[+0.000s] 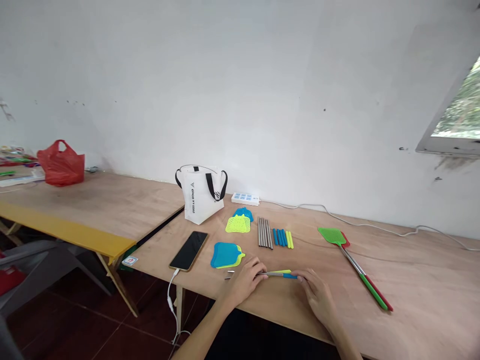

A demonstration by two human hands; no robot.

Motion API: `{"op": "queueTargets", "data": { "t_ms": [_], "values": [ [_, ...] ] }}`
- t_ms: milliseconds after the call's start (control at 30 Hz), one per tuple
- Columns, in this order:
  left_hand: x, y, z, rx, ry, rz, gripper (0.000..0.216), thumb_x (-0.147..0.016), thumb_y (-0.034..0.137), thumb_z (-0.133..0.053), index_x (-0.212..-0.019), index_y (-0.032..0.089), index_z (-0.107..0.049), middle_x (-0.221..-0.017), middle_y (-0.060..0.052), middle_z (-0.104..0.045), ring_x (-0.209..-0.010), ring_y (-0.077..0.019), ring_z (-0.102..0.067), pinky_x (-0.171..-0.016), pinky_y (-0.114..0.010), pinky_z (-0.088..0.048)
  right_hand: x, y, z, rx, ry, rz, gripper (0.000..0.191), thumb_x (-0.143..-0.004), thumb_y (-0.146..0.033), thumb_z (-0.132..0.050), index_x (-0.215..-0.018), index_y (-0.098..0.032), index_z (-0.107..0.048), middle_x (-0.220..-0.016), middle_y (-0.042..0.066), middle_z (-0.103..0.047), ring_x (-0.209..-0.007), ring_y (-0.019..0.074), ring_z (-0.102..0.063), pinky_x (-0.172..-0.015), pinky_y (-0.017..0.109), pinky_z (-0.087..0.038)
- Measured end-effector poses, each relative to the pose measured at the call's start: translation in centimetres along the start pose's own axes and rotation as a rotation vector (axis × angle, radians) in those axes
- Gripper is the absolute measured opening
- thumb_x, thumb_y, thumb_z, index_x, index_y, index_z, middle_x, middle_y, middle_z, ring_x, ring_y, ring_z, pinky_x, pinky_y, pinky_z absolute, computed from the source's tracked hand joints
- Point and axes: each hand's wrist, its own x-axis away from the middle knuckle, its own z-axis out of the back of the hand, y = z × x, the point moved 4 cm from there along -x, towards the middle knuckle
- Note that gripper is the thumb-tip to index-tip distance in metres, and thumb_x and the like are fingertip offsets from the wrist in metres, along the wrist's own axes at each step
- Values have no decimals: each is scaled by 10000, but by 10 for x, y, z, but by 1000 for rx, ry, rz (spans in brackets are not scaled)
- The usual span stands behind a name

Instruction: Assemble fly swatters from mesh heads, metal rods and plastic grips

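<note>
Near the table's front edge, my left hand (247, 280) is closed around a thin metal tube (273, 273). The fingers of my right hand (315, 292) pinch the blue handle grip (290, 276) at the tube's right end. Just behind lies a yellow-green grip (284, 271), its tube partly hidden by my left hand. Beyond my hands are a row of metal tubes (265, 233), several blue grips (279, 237) and yellow grips (289, 239). Blue fly swatter heads (225, 254) overlap a yellow one left of my left hand. Farther back lie yellow mesh heads (238, 224) and blue heads (245, 213).
On the right lie a green fly swatter (332, 235) and a red one (378, 293), side by side. A phone (189, 251) on a cable lies left, before a white bag (202, 200). A power strip (245, 199) stands by the wall. Another table (123, 200) holds a red bag (62, 166).
</note>
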Motion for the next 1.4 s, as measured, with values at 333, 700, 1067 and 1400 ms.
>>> {"op": "queueTargets", "data": {
  "t_ms": [333,700,1067,1400],
  "values": [
    [0,1,0,-38,-33,-15,80,-1014,283,-621,-972,219,-644,-1021,-3,-643,-1001,-190,-592,-870,-313,-449,3,-13,-3,143,-54,156,402,-934,-145,-396,-1050,-302,-748,-1039,66,-710,-982,233,-664,-867,397,-569],
    [-1,3,1,-33,-28,11,117,-1047,268,-552,-977,217,-632,-1015,-4,-641,-976,-183,-591,-852,-300,-446,1,-13,1,2,-51,73,332,-1020,-324,-415,-1017,-274,-743,-1035,83,-708,-1008,235,-671,-897,390,-566],
    [-1,6,-4,10,-93,-22,156,-1055,296,-530,-992,222,-652,-1028,-7,-650,-946,-177,-612,-877,-300,-456,0,-34,-9,32,-60,166,259,-1013,-343,-503,-998,-290,-757,-1012,52,-764,-927,211,-707,-850,351,-586],
    [6,5,0,172,-99,40,203,-1019,303,-588,-1222,286,-585,-1077,-3,-665,-1030,-193,-620,-898,-290,-477,-2,-45,-30,-25,-63,183,291,-1027,-307,-462,-1063,-292,-750,-1063,74,-758,-971,222,-702,-856,371,-592]
  ]
}}
